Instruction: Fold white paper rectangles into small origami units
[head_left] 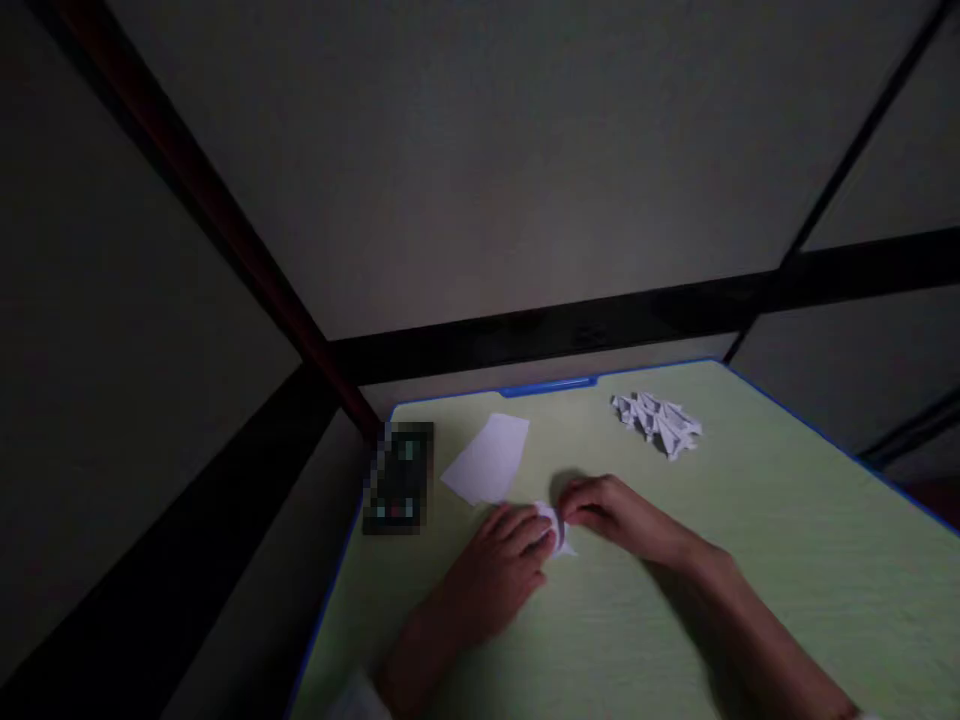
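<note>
On the pale green table (pixel 750 560), my left hand (pixel 502 565) and my right hand (pixel 611 510) meet over a small white folded paper (pixel 557 530). Both hands pinch it with curled fingers, the left from the left side, the right from the right and above. Most of the paper is hidden under the fingers. A small stack of flat white paper sheets (pixel 489 460) lies just beyond my left hand. Several folded white paper pieces (pixel 658 421) lie in a pile near the far edge, beyond my right hand.
A dark pixelated rectangular object (pixel 399 478) sits at the table's far left corner. The table has a blue rim (pixel 551 385). Beyond it are dim floor mats with dark borders and a reddish-brown beam (pixel 225 225).
</note>
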